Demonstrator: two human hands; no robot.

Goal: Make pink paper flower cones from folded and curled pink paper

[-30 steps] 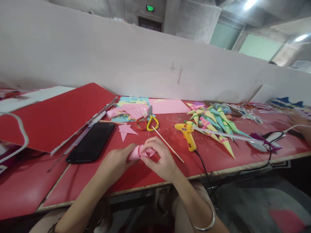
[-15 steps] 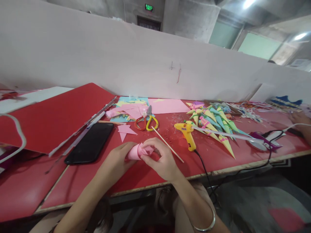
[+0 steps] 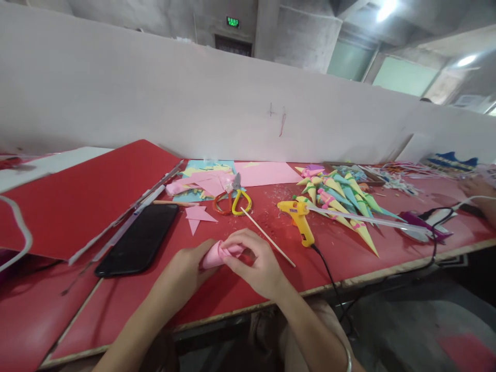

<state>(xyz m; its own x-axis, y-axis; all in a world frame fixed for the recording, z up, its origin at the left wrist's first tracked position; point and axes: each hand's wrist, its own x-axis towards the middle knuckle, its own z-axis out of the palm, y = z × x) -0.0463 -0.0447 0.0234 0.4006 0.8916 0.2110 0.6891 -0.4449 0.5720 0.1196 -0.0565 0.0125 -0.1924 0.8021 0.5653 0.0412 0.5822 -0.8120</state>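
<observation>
A rolled piece of pink paper [image 3: 213, 256] is held between both hands above the front of the red table. My left hand [image 3: 189, 266] wraps round its left end, fingers partly hidden behind it. With thumb and fingertips my right hand [image 3: 253, 261] pinches the roll's right end, where the paper overlaps. Cut pink paper pieces [image 3: 198, 217] lie just beyond the left hand. A thin wooden stick [image 3: 267, 236] rests right of my right hand, its far end near the scissors [image 3: 234, 199] with red and yellow handles.
A yellow glue gun [image 3: 300, 219] with a long glue stick lies to the right, its cord crossing the table edge. Behind it are several paper cones [image 3: 344, 194]. A black phone [image 3: 139, 240] and red board [image 3: 89, 191] are left. Another person's hand [image 3: 478, 188] is far right.
The view has tilted slightly, so the table sits a little lower in it. Both hands keep hold of the pink paper roll, the right fingers shifting slightly along its edge.
</observation>
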